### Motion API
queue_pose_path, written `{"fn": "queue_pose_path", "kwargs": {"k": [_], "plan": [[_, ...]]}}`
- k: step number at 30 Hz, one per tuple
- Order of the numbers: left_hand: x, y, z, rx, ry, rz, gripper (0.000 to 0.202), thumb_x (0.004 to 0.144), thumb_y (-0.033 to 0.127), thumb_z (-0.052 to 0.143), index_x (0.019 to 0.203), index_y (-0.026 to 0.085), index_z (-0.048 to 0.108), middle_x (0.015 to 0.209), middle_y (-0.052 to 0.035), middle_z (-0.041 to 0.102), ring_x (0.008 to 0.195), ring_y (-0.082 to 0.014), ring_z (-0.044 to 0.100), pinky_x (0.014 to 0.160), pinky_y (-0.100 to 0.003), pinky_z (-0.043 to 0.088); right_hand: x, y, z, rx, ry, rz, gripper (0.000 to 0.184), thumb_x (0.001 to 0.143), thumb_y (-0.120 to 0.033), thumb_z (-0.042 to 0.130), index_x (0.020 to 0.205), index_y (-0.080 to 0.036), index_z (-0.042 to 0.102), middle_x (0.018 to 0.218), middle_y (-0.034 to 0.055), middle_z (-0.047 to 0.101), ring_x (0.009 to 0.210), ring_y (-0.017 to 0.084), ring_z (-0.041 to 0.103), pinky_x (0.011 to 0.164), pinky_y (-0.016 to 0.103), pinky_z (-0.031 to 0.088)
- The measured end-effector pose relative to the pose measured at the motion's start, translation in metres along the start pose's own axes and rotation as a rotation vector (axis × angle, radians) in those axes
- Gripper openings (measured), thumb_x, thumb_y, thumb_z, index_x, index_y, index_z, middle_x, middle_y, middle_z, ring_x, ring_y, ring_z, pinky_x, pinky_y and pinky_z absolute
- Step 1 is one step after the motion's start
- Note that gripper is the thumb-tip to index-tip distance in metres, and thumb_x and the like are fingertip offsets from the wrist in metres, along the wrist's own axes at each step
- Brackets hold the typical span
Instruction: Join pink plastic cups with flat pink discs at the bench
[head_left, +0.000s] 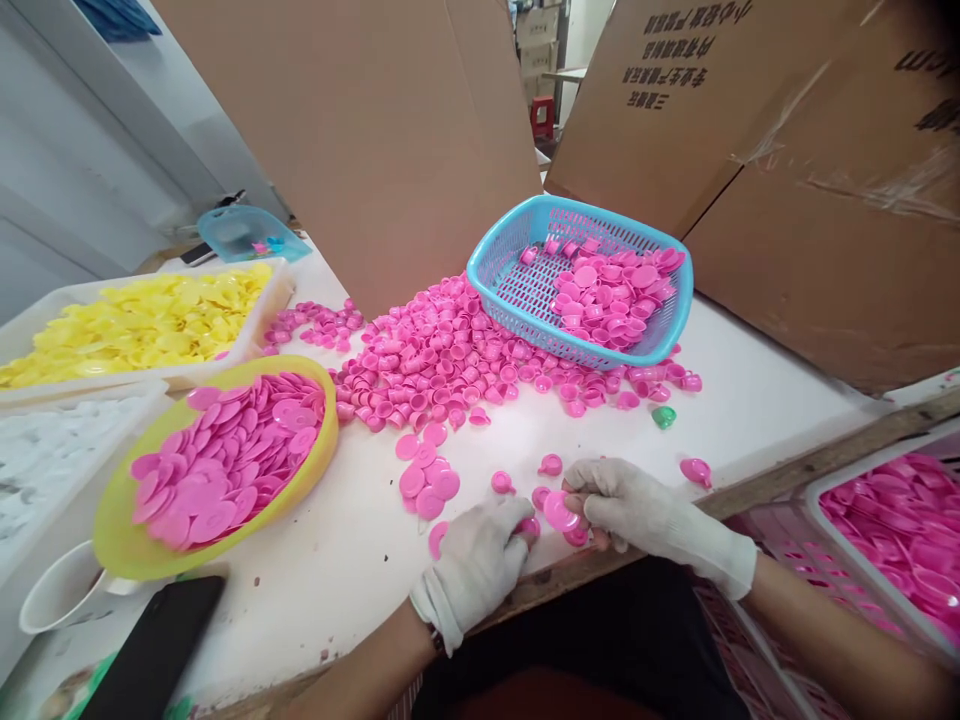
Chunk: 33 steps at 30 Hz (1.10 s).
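Note:
My right hand (637, 505), in a white glove, pinches a round pink toy saucer (559, 511) near the table's front edge. To its left, my gloved left hand (480, 560) is closed with its fingertips on a small pink piece (529, 526), which looks like a toy cup and is partly hidden. Loose pink toy cups (550, 464) lie just beyond both hands. A small group of pink saucers (427, 478) rests on the table left of them. Behind spreads a big heap of pink toy cups (442, 345).
A blue basket (495, 318) with pink cups stands on the heap's right. On the left are a yellow bowl (330, 440) of saucers, trays of yellow pieces (150, 325) and white pieces (52, 450), a mug (56, 600) and a phone (157, 645). Cardboard (375, 130) stands behind.

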<state>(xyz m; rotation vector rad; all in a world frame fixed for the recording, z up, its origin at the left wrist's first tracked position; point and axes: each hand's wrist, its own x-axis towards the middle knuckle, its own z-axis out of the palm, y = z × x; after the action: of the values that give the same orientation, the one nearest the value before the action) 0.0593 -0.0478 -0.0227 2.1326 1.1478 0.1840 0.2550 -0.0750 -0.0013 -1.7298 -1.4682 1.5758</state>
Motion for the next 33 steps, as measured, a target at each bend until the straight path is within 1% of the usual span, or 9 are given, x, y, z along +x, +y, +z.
{"fn": "queue_pose_path", "kwargs": {"k": [2, 4, 8, 11, 15, 20, 23, 28, 33], "plan": [[-0.005, -0.007, -0.001, 0.022, -0.024, 0.002, 0.013, 0.081, 0.021, 0.046, 0.077, 0.021, 0.059, 0.075, -0.0011, 0.061, 0.069, -0.0152, 0.055, 0.064, -0.026, 0.038, 0.004, -0.001, 0.009, 0.038, -0.03, 0.046, 0.015, 0.082, -0.026, 0.046, 0.069, -0.019, 0.045, 0.05, -0.0061, 0.05, 0.04, 0.006, 0.048, 0.038, 0.016, 0.037], [-0.01, -0.012, -0.006, -0.073, -0.02, -0.044, 0.013, 0.08, 0.019, 0.045, 0.08, 0.02, 0.058, 0.075, -0.0011, 0.061, 0.068, -0.0143, 0.055, 0.063, -0.026, 0.039, 0.011, -0.001, 0.019, 0.092, -0.045, 0.051, 0.011, 0.082, -0.024, 0.046, 0.072, -0.02, 0.044, 0.054, -0.0057, 0.052, 0.042, 0.008, 0.053, 0.039, 0.017, 0.042], [-0.015, -0.015, -0.014, -0.568, -0.104, -0.297, 0.025, 0.084, 0.028, 0.041, 0.102, 0.017, 0.053, 0.072, -0.0012, 0.059, 0.056, -0.012, 0.057, 0.055, -0.024, 0.045, 0.026, 0.008, 0.036, 0.144, -0.098, 0.031, 0.009, 0.083, -0.023, 0.044, 0.075, -0.02, 0.044, 0.056, -0.0046, 0.053, 0.043, 0.009, 0.057, 0.038, 0.018, 0.045], [-0.011, -0.014, -0.009, -0.809, -0.181, -0.431, 0.027, 0.08, 0.034, 0.048, 0.099, 0.014, 0.05, 0.064, 0.0001, 0.058, 0.051, -0.0129, 0.059, 0.05, -0.024, 0.047, 0.032, 0.014, 0.042, 0.104, -0.131, 0.027, 0.008, 0.085, -0.024, 0.042, 0.08, -0.02, 0.046, 0.053, -0.005, 0.053, 0.04, 0.009, 0.055, 0.037, 0.017, 0.044], [-0.002, -0.016, 0.001, -0.842, -0.203, -0.483, 0.028, 0.074, 0.04, 0.06, 0.079, 0.015, 0.049, 0.053, 0.0017, 0.057, 0.046, -0.0111, 0.057, 0.046, -0.021, 0.043, 0.031, 0.013, 0.046, 0.019, -0.129, 0.085, 0.006, 0.083, -0.02, 0.042, 0.083, -0.02, 0.048, 0.049, -0.0052, 0.053, 0.04, 0.01, 0.054, 0.038, 0.017, 0.042], [0.003, -0.021, -0.001, -1.009, -0.265, -0.498, 0.036, 0.066, 0.041, 0.07, 0.08, 0.014, 0.049, 0.057, 0.0013, 0.06, 0.046, -0.008, 0.055, 0.046, -0.018, 0.041, 0.035, 0.007, 0.047, -0.089, -0.176, 0.159, 0.01, 0.081, -0.018, 0.042, 0.085, -0.021, 0.051, 0.044, -0.0059, 0.052, 0.037, 0.009, 0.051, 0.038, 0.016, 0.04], [0.005, -0.025, -0.002, -1.062, -0.295, -0.524, 0.039, 0.062, 0.039, 0.074, 0.079, 0.014, 0.049, 0.061, 0.0007, 0.061, 0.047, -0.0077, 0.054, 0.046, -0.019, 0.042, 0.04, 0.005, 0.043, -0.063, -0.252, 0.217, 0.012, 0.079, -0.017, 0.044, 0.087, -0.02, 0.052, 0.046, -0.0051, 0.054, 0.038, 0.009, 0.055, 0.037, 0.016, 0.04], [0.007, -0.028, 0.003, -1.031, -0.3, -0.548, 0.038, 0.065, 0.045, 0.07, 0.077, 0.016, 0.049, 0.053, 0.003, 0.056, 0.045, -0.0089, 0.053, 0.045, -0.02, 0.043, 0.041, 0.005, 0.036, 0.059, -0.353, 0.232, 0.017, 0.079, -0.016, 0.044, 0.093, -0.021, 0.052, 0.053, -0.0034, 0.059, 0.043, 0.011, 0.057, 0.042, 0.02, 0.045], [0.01, -0.027, 0.009, -0.967, -0.301, -0.583, 0.029, 0.069, 0.041, 0.066, 0.074, 0.017, 0.051, 0.052, 0.0029, 0.056, 0.043, -0.0094, 0.052, 0.043, -0.02, 0.041, 0.038, 0.004, 0.041, -0.013, -0.276, 0.323, 0.019, 0.079, -0.017, 0.042, 0.092, -0.024, 0.054, 0.048, -0.0035, 0.057, 0.037, 0.012, 0.052, 0.038, 0.022, 0.041]]}}
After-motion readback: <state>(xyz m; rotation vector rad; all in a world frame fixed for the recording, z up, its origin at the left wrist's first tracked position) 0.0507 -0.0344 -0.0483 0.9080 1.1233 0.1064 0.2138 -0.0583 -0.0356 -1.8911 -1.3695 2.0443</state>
